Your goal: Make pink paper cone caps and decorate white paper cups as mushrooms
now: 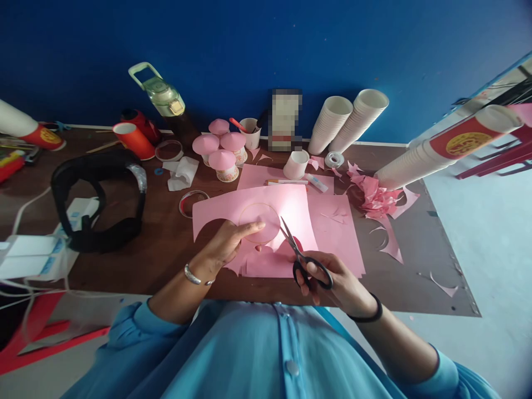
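My left hand (233,239) grips a sheet of pink paper (216,205), thumb on top and the other fingers underneath. A circle outline is drawn on the sheet, and a curved piece is cut out of its lower left edge. In my right hand (326,277) is a pair of black-handled scissors (296,246), fingers in the loops. The blades are slightly apart, their tips at the right side of the drawn circle. More pink sheets (341,238) lie on the table under the held one.
Behind stand several paper cups with pink cone tops (222,160), a white cup (296,165), cup stacks (330,124) and a bottle (160,97). A black headband-like strap (62,205) and a white power strip (78,216) lie left. Crumpled pink scraps (378,197) lie right.
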{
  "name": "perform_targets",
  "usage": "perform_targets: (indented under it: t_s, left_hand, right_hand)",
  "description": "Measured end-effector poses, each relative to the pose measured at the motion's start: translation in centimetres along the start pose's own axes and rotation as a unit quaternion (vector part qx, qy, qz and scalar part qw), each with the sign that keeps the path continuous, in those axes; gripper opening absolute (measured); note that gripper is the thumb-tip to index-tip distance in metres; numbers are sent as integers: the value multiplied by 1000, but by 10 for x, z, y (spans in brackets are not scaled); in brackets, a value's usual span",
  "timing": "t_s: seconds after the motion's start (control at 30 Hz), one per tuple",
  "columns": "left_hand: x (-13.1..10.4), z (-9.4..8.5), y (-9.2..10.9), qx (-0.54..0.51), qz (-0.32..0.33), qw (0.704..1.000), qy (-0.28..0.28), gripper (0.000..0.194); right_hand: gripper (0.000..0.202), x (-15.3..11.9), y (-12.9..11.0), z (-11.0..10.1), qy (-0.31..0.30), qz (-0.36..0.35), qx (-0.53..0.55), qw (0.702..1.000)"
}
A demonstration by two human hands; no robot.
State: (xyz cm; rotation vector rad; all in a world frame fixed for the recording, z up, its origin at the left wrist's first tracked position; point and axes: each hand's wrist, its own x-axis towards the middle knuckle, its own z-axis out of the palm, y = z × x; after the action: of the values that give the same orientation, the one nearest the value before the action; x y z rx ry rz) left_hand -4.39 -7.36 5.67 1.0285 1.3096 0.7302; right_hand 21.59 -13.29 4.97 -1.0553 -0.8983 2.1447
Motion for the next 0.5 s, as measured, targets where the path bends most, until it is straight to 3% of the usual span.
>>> perform_targets:
  t_s: [0.1,0.27,0.5]
  left_hand:
    - [-3,5,10,-11,-32,999,-6,33]
    - [-6,11,26,-24,-54,994,-91,43]
    - [-7,15,33,-21,-80,994,-75,45]
  right_hand:
    - [49,5,1,1,-3,-30,-4,1000]
    - [47,13,1,6,19,-56,-39,997]
    - [52,19,4,9,52,-67,-60,995]
